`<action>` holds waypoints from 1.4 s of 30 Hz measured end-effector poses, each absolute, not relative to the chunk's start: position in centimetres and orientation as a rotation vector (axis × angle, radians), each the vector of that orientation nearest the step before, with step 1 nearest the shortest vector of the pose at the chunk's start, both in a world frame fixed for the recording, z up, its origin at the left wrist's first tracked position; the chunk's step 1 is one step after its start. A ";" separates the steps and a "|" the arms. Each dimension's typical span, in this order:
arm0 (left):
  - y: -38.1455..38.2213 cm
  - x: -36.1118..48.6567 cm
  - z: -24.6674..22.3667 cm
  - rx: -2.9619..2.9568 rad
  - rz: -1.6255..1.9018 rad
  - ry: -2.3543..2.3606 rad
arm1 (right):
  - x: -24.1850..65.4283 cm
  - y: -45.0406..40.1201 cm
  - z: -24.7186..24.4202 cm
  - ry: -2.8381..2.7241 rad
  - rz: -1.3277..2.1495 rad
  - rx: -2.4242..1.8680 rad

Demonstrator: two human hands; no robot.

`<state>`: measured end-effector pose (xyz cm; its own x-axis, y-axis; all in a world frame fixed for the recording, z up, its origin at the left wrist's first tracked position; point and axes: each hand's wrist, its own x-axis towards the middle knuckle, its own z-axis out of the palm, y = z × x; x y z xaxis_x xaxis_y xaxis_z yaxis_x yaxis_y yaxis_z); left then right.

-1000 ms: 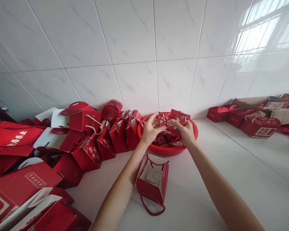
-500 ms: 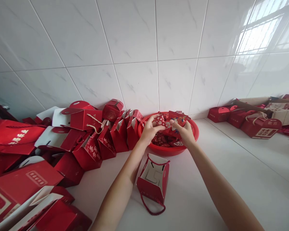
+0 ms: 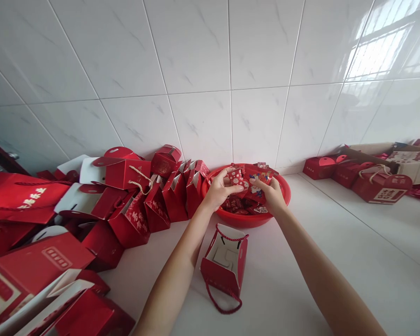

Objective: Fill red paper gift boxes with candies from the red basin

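Over the red plastic basin, my left hand is closed on a small red packet with pale dots. My right hand pinches a red packet printed with a colourful figure, thumb on its front. The two packets are side by side, nearly touching. More red wrapped packets lie in the basin beneath. Just in front of it, between my forearms, an open red gift box with dark red cord handles stands on the white counter, its pale inside showing.
Many red gift boxes and bags crowd the left side of the counter. At the right by the wall stand more red boxes and an open carton. A tiled wall runs behind.
Both hands stay over the basin. The figure-printed packet now shows more of its front in my right hand, and the dotted packet is held more upright in my left. The view has shifted slightly.
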<state>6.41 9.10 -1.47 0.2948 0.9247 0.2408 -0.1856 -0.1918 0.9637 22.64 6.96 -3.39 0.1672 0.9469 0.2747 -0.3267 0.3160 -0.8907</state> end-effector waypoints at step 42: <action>0.0 -1.7 3.1 1.953 0.528 0.750 | 21.9 5.8 -2.0 -1.018 1.183 -0.747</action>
